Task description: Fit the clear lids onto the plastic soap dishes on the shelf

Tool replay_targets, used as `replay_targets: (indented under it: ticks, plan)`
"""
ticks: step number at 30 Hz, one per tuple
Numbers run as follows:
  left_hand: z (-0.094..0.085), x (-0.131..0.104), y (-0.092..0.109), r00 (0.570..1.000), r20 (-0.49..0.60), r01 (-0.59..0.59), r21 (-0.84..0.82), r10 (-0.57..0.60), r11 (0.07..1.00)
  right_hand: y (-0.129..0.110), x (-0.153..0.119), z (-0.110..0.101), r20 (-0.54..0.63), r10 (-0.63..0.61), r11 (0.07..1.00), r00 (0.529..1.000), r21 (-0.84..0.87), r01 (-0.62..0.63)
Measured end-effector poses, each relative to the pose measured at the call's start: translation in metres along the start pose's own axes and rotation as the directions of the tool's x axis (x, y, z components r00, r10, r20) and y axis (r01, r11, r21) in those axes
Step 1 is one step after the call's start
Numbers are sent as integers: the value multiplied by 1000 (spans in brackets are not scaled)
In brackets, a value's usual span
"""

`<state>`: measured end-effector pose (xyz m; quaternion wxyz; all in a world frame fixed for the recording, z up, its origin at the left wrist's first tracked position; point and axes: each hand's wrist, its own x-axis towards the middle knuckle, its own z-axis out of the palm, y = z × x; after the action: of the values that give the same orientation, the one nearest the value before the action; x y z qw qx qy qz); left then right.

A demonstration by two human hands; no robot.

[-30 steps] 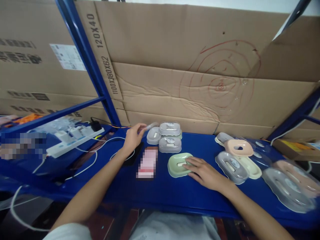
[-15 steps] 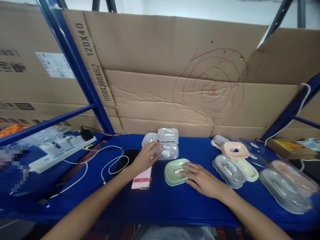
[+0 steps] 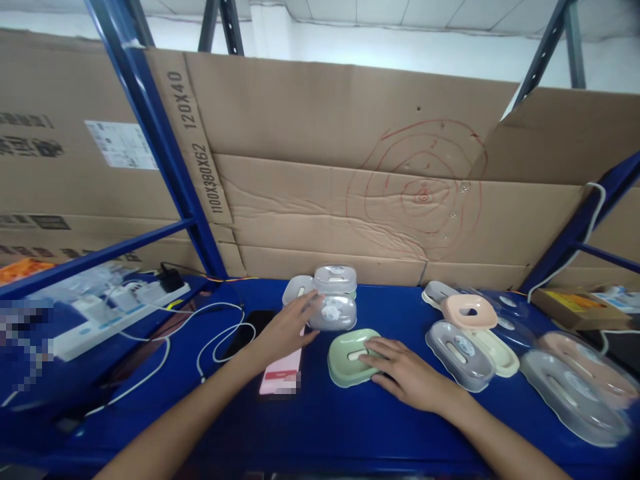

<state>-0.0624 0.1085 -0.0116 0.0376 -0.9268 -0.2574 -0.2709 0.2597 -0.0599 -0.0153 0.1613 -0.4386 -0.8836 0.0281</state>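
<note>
head view, left hand (image 3: 287,329): just left of centre, fingers apart, at the left edge of the front grey case (image 3: 336,315); contact unclear.
right hand (image 3: 407,375): lower centre-right, fingers over the right side of the green dish (image 3: 341,370); whether they clamp it, i cannot tell.
green dish: lower centre, flat on the blue table (image 3: 320,437).
pink phone (image 3: 280,375): lower left of centre, partly beneath the left hand.
peach piece (image 3: 483,320): right of frame, among cases.
</note>
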Motion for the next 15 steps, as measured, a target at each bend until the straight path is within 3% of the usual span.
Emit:
replay_targets:
  ticks: [4,7,11,13,15]
  plan:
    - [-21,6,31,992,-104,62,-67,-69,996,3,3,-8,-37,15,999,999,30,-14]
    - [-22,6,69,998,-40,42,-131,-47,991,4,2,-17,-178,38,999,983,-17,-42]
    - [-7,2,103,999,34,10,-133,-6,991,4,-4,-22,-490,-72,994,869,-108,21]
    - [0,-1,107,999,45,35,-108,-30,994,5,-7,-19,-578,-100,991,810,-131,29]
    - [5,-4,104,996,64,67,-86,-62,994,7,-9,-15,-612,-68,992,788,-122,-10]
